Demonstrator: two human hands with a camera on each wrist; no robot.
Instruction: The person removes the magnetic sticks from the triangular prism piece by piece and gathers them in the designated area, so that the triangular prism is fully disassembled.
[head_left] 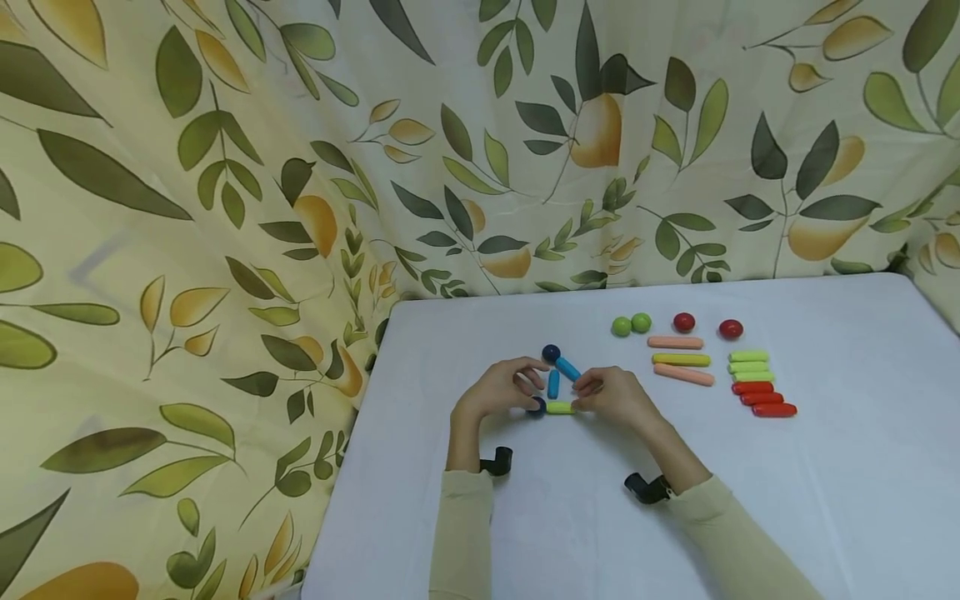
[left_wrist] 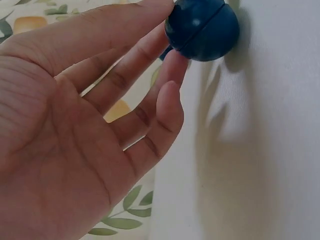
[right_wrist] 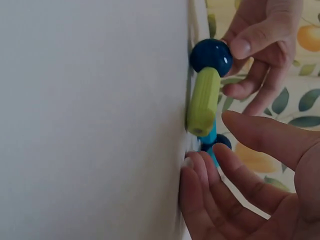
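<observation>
My left hand pinches a dark blue toy ball between thumb and fingertips, low over the table. From that ball a yellow-green ribbed rod runs toward my right hand. The right thumb and index finger stand apart beside the rod's free end, with the other fingers loosely bent near the tabletop. Between the hands lie a short blue rod and a second blue rod, which meets another dark blue ball. In the left wrist view, the left hand's palm shows and the rod is hidden.
On the white table, to the right, lie two green balls, a red ball and another red ball. Nearer are peach rods, a yellow rod, light green rods and red rods. A leaf-patterned curtain hangs behind.
</observation>
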